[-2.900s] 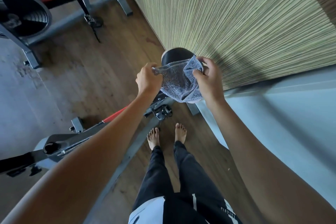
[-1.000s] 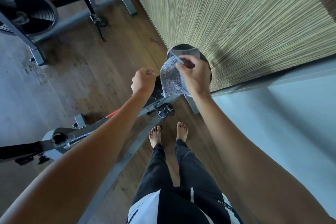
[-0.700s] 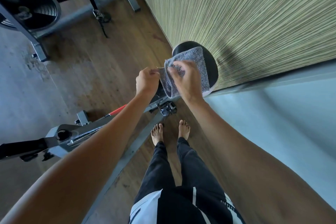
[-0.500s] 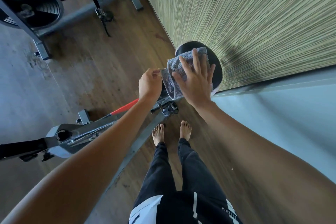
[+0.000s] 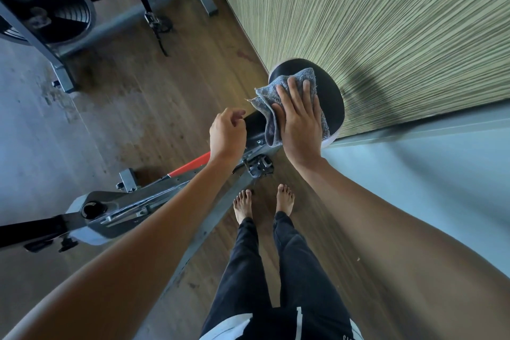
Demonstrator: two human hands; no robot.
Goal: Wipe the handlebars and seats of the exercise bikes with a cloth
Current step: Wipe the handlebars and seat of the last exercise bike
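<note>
Starting on the left: there's a second bike (image 5: 44, 11) up in the top-left corner, standing on the wood floor (image 5: 132, 96), well apart from you. The bike (image 5: 116, 210) you're working on runs from the lower left up toward the middle. It has a grey frame with a red bar (image 5: 190, 164), and a pedal (image 5: 259, 168) shows just under your wrists.

Your left hand (image 5: 227, 135) holds nothing. Its fingers are loosely curled, with thumb and forefinger close together, and it hangs right beside the narrow nose of the seat (image 5: 332, 99). I can't tell if a fingertip actually touches the seat or just sits next to it. Either way it's apart from the cloth.

The cloth (image 5: 266, 98) is grey and bunched, lying on top of the black seat. One loose corner sticks out left toward your left hand, and a fold droops over the near edge.

Your right hand (image 5: 300, 124) is flat on the cloth, palm down, fingers straight and a bit spread. It presses the cloth onto the wide back part of the seat.

Right of that, the seat sits near the striped green wall (image 5: 386, 22). Your bare feet (image 5: 242, 204) are on the floor below the seat.
</note>
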